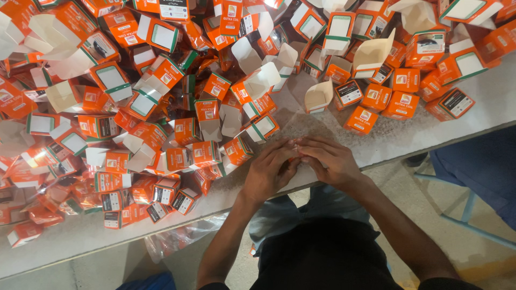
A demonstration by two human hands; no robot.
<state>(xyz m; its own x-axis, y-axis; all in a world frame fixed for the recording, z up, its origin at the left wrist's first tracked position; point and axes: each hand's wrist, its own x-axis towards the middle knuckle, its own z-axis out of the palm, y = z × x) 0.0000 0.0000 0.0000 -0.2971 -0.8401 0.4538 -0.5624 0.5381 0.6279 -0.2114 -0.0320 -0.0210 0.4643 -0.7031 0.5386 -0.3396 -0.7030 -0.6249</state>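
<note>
Small clear-wrapped item, pinched between my two hands at the near edge of the table, just right of the big heap of orange cartons; it is mostly hidden by the fingers, so I cannot tell what kind of thing it is beyond a pale, shiny wrapping. My left hand has its fingers curled together, tips closed on the item from the left. My right hand meets it from the right, fingers bent and pressed to the same item, so the two hands touch at the fingertips. Bare speckled tabletop lies under both hands. An open white-lined carton stands beyond the hands, near a looser row of closed orange cartons further right. Crumpled clear plastic film hangs below the table edge, left of my left forearm. A blue stool stands on the floor at the right.
</note>
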